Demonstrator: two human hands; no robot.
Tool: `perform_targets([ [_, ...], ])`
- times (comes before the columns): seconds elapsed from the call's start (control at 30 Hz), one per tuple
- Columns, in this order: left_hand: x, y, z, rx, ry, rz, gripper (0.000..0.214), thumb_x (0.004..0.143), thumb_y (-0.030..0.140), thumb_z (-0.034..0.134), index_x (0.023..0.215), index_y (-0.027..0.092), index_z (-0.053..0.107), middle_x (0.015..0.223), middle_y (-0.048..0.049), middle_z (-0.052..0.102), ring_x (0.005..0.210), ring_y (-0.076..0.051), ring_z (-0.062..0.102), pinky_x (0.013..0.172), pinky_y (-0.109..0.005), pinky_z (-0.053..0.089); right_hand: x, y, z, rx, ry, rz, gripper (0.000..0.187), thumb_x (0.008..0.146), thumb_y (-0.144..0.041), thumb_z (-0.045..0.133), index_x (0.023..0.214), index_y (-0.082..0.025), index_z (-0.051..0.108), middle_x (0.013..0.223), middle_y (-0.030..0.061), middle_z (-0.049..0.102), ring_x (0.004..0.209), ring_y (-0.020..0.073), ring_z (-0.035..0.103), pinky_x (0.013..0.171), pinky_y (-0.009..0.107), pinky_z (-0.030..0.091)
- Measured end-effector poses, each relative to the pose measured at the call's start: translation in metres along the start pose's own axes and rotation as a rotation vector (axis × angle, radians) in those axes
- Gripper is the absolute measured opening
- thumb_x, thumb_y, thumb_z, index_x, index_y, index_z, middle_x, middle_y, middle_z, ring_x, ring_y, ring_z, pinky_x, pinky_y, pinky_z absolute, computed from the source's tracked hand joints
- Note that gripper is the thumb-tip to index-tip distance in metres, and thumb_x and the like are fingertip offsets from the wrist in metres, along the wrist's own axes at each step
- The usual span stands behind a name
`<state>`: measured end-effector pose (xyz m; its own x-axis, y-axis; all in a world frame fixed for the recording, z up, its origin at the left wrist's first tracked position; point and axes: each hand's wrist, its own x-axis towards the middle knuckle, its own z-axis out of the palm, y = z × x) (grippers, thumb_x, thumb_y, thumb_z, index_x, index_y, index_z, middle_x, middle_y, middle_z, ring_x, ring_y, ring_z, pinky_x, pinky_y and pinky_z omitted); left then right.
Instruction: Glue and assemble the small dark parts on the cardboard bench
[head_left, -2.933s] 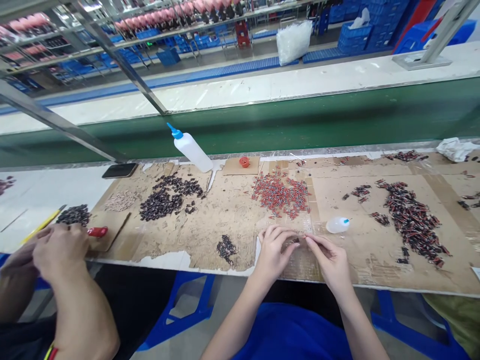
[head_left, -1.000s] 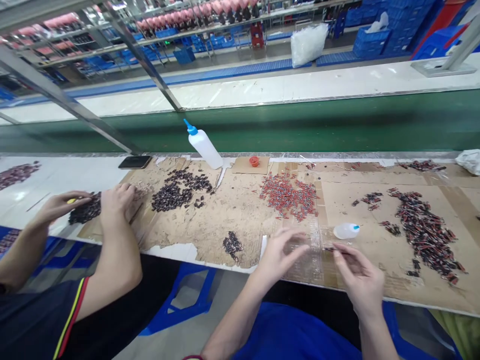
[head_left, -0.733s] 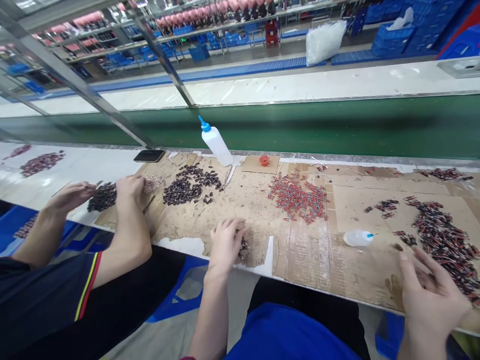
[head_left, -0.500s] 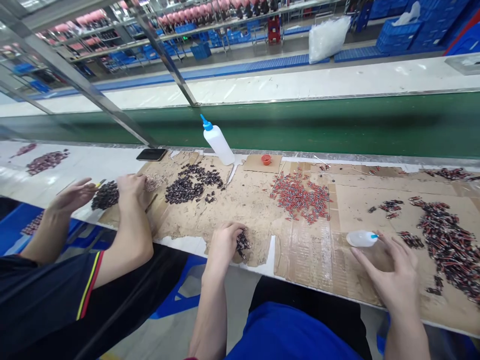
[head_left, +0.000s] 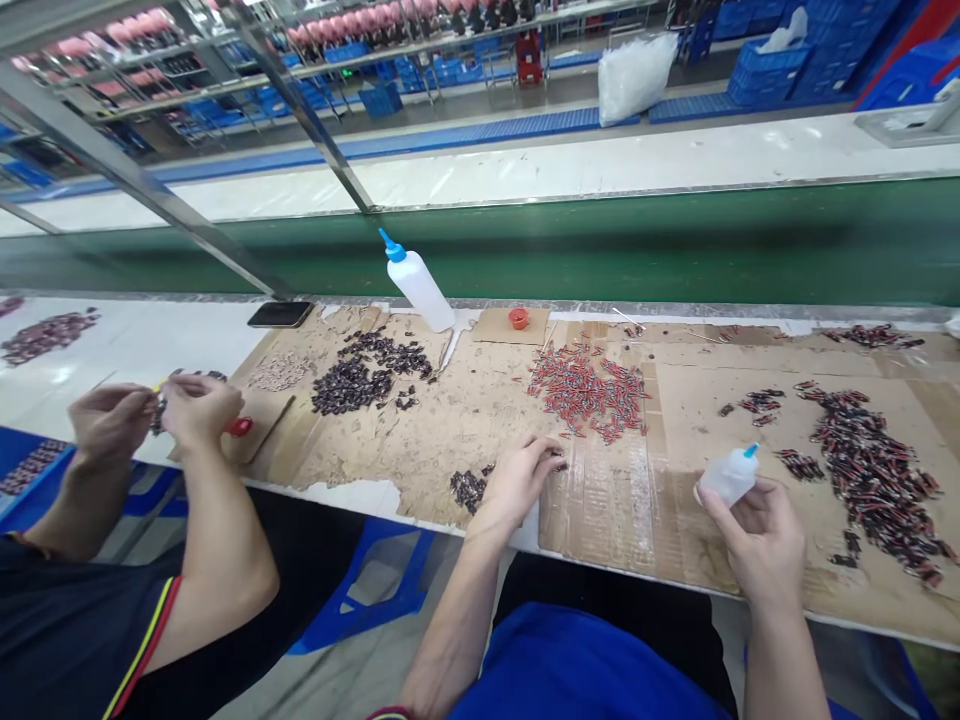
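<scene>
My left hand (head_left: 517, 484) is closed in a pinch over the cardboard, with a small black part (head_left: 559, 461) at its fingertips. A small pile of black parts (head_left: 469, 489) lies just left of that hand. My right hand (head_left: 766, 540) grips a small white squeeze bottle (head_left: 727, 478), its blue nozzle tilted up and to the right. Between and beyond my hands spreads a heap of small red parts with metal ends (head_left: 585, 392). To the right of the bottle is a large heap of red-and-black pieces (head_left: 870, 480), with a short row of them (head_left: 799, 465) beside it.
A taller white bottle with a blue cap (head_left: 420, 290) leans at the back near a red cup (head_left: 518, 318) and a phone (head_left: 280, 314). More black parts (head_left: 352, 385) lie left. A co-worker's hands (head_left: 154, 415) work at the far left. Behind runs a green belt (head_left: 600, 245).
My left hand has moved right from the small black pile, carrying a part. My right hand has taken hold of the small bottle and tilted it up. The camera view has shifted slightly.
</scene>
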<state>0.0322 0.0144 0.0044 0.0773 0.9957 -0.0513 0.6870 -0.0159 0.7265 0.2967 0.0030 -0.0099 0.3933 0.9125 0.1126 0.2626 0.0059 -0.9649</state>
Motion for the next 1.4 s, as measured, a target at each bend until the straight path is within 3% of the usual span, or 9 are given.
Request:
perform_targets([
  [0.13, 0.002, 0.001, -0.001, 0.071, -0.017, 0.0, 0.014, 0.087, 0.017, 0.056, 0.092, 0.023, 0.067, 0.096, -0.0028, 0.065, 0.096, -0.018, 0.062, 0.088, -0.03, 0.048, -0.002, -0.001, -0.002, 0.113, 0.049, 0.012, 0.04, 0.055, -0.044, 0.082, 0.082, -0.019, 0.066, 0.077, 0.0043, 0.069, 0.066, 0.019, 0.062, 0.061, 0.034, 0.05],
  [0.33, 0.002, 0.01, 0.003, 0.142, -0.056, 0.062, 0.015, 0.089, 0.014, 0.052, 0.086, 0.021, 0.065, 0.092, -0.0035, 0.064, 0.093, -0.019, 0.059, 0.085, -0.031, 0.047, -0.004, -0.002, 0.003, 0.351, 0.131, 0.061, 0.024, 0.063, -0.042, 0.074, 0.073, -0.022, 0.066, 0.073, 0.0049, 0.068, 0.062, 0.0217, 0.063, 0.049, 0.032, 0.045],
  [0.5, -0.002, 0.022, 0.022, 0.052, -0.034, 0.197, 0.024, 0.091, 0.013, 0.049, 0.104, 0.023, 0.066, 0.095, -0.0047, 0.064, 0.095, -0.02, 0.057, 0.086, -0.032, 0.046, -0.005, -0.01, 0.011, 0.396, 0.117, 0.132, 0.025, 0.065, -0.046, 0.069, 0.07, -0.023, 0.065, 0.064, 0.0055, 0.066, 0.052, 0.0203, 0.059, 0.041, 0.03, 0.038],
  [0.63, -0.004, 0.032, 0.037, 0.089, -0.059, 0.172, 0.03, 0.092, 0.011, 0.046, 0.103, 0.027, 0.069, 0.093, -0.0039, 0.067, 0.094, -0.02, 0.057, 0.084, -0.036, 0.041, -0.008, -0.015, 0.017, 0.438, 0.129, 0.155, 0.028, 0.061, -0.044, 0.074, 0.066, -0.019, 0.063, 0.061, 0.0026, 0.064, 0.048, 0.015, 0.055, 0.041, 0.026, 0.037],
  [0.8, -0.002, 0.043, 0.043, 0.137, -0.03, 0.099, 0.015, 0.092, 0.026, 0.055, 0.089, 0.022, 0.069, 0.09, -0.0037, 0.073, 0.091, -0.022, 0.058, 0.084, -0.04, 0.034, -0.011, -0.015, 0.02, 0.412, 0.134, 0.166, 0.034, 0.058, -0.046, 0.078, 0.065, -0.017, 0.063, 0.06, 0.0027, 0.064, 0.048, 0.0143, 0.055, 0.041, 0.025, 0.039],
  [0.9, 0.0, 0.046, 0.045, 0.195, 0.004, 0.074, 0.022, 0.089, 0.035, 0.06, 0.075, 0.019, 0.067, 0.078, -0.0044, 0.072, 0.086, -0.022, 0.057, 0.084, -0.041, 0.033, -0.012, -0.012, 0.02, 0.376, 0.119, 0.148, 0.035, 0.061, -0.048, 0.077, 0.065, -0.016, 0.061, 0.057, 0.0018, 0.063, 0.044, 0.0131, 0.052, 0.041, 0.026, 0.039],
  [1.07, -0.002, 0.04, 0.045, 0.246, 0.17, -0.001, 0.023, 0.081, 0.043, 0.067, 0.087, 0.021, 0.069, 0.093, -0.0075, 0.068, 0.099, -0.027, 0.053, 0.089, -0.045, 0.034, -0.015, -0.005, 0.019, 0.307, 0.095, 0.11, 0.035, 0.067, -0.049, 0.073, 0.064, -0.017, 0.059, 0.053, 0.001, 0.06, 0.043, 0.0133, 0.052, 0.042, 0.026, 0.039],
  [1.2, -0.006, 0.033, 0.038, 0.159, 0.162, 0.082, 0.017, 0.083, 0.029, 0.068, 0.099, 0.025, 0.067, 0.111, -0.006, 0.066, 0.11, -0.025, 0.051, 0.091, -0.042, 0.037, -0.016, -0.001, 0.02, 0.294, 0.078, 0.129, 0.035, 0.068, -0.049, 0.073, 0.065, -0.017, 0.059, 0.051, 0.0003, 0.059, 0.042, 0.0137, 0.052, 0.042, 0.026, 0.039],
  [1.4, -0.001, 0.03, 0.039, 0.125, 0.109, 0.118, 0.013, 0.088, 0.019, 0.062, 0.095, 0.026, 0.07, 0.103, -0.0039, 0.07, 0.106, -0.023, 0.054, 0.092, -0.042, 0.035, -0.015, -0.012, 0.028, 0.205, 0.079, 0.094, 0.037, 0.066, -0.052, 0.072, 0.062, -0.018, 0.057, 0.049, -0.0002, 0.058, 0.042, 0.013, 0.051, 0.042, 0.025, 0.039],
])
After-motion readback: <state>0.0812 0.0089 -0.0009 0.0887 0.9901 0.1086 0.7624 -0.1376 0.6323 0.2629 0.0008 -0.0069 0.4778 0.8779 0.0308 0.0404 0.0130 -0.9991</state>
